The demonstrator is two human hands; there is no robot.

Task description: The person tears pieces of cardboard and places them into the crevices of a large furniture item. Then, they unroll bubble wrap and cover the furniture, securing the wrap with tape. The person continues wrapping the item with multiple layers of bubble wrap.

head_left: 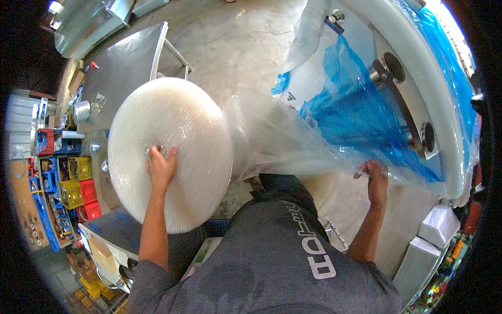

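A big round roll of bubble wrap (183, 115) stands at the left with its flat end toward me. My left hand (163, 166) is at the middle of that end, fingers curled in at the centre and the thumb raised. From the roll a loose clear sheet of bubble wrap (298, 141) stretches right. Its lower edge is gripped by my right hand (374, 171), with the fingers bent; part of them is hidden by the film. Beyond that hand is a large metal piece (421, 118) partly covered in blue plastic film (350, 104) and clear wrap.
A metal-topped table (125, 57) stands behind the roll. Yellow and red crates (78, 180) are stacked at the far left. Silvery boxes (418, 261) stand at the lower right. Concrete floor (235, 47) shows between the table and the wrapped piece.
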